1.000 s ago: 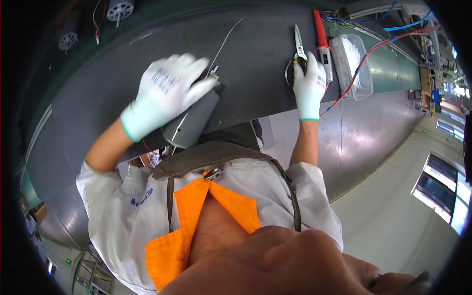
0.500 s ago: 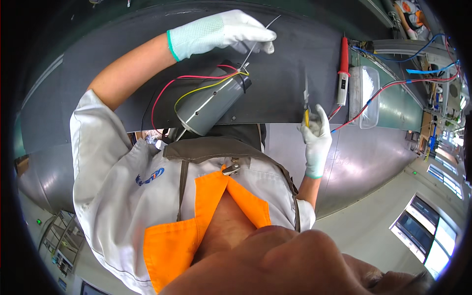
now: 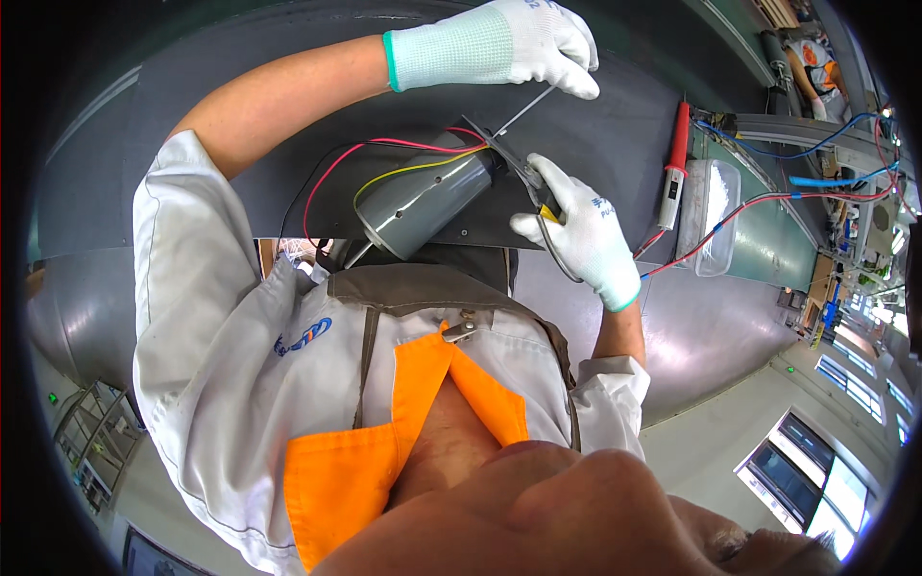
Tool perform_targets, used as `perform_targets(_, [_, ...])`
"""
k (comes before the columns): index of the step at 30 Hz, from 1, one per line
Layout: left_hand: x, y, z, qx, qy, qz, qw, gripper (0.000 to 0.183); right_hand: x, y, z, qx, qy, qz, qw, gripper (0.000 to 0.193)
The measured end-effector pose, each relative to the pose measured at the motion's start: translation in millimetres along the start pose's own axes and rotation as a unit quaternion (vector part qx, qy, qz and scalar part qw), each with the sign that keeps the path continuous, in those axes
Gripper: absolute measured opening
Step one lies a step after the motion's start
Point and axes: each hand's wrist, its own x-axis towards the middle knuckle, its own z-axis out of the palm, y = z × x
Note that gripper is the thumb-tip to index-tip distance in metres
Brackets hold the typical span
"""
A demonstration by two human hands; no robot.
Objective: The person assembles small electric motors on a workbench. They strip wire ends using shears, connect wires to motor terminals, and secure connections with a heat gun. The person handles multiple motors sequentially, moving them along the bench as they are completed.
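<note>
A grey cylindrical motor (image 3: 423,206) lies slantwise near the front edge of the dark bench, with red, yellow and black wires looping from its far end. Pinched in my left hand (image 3: 547,46) is the tail of a pale cable tie (image 3: 526,109), drawn taut away from the wires at that end. My right hand (image 3: 588,230) grips scissors (image 3: 521,166) with yellow-and-dark handles. Their blades reach across the tie close to the bundled wires. Whether the blades touch the tie I cannot tell.
To the right lies a red and white pen-shaped tool (image 3: 675,163) on a cord. Beside it stands a clear plastic box (image 3: 715,216) with white pieces inside. Red and blue cables (image 3: 768,198) run off rightward. Another person (image 3: 816,72) is at the far right.
The scissors have come leftward in my right hand, up to the cable tie at the motor's end. My left hand has shifted right and away from me, with the tie's tail still held.
</note>
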Motion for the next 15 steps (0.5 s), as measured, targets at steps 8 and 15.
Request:
perform_targets(8, [-12, 20, -33, -0.061, 0.046, -0.231, 0.970, 0.018, -1, 1, 3, -0.166, 0.070, -0.022, 0.983, 0.064])
perform_targets(15, [-130, 126, -163, -0.301, -0.259, -0.413, 0.820, 0.030, -12, 52, -4, -0.364, 0.084, 0.119, 0.920, 0.065])
